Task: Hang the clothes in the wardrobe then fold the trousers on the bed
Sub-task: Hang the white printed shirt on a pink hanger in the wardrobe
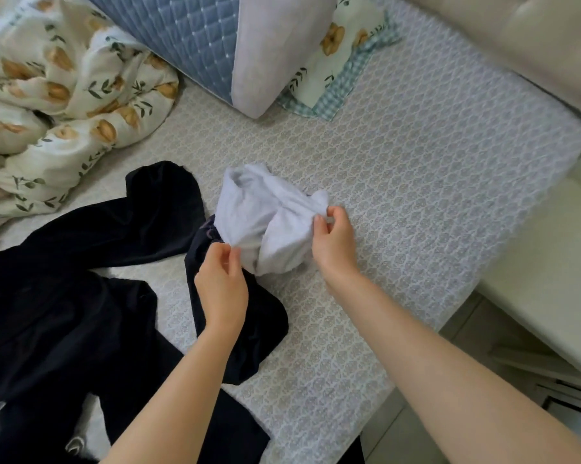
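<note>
A crumpled white garment [265, 216] is lifted a little above the patterned bed sheet [416, 182] in the middle of the view. My left hand [220, 283] pinches its lower left edge. My right hand [334, 239] pinches its right edge between thumb and fingers. Dark navy clothes [81, 296] lie spread over the bed's left and lower part, and one dark piece [248, 323] lies partly under the white garment and my left hand.
A floral duvet [48, 105] is bunched at the upper left. A blue quilted cushion [195, 38] and a floral pillow [336, 51] lie at the head end. The padded headboard [516, 38] runs along the upper right. The bed's edge and a white bedside unit [550, 272] are on the right.
</note>
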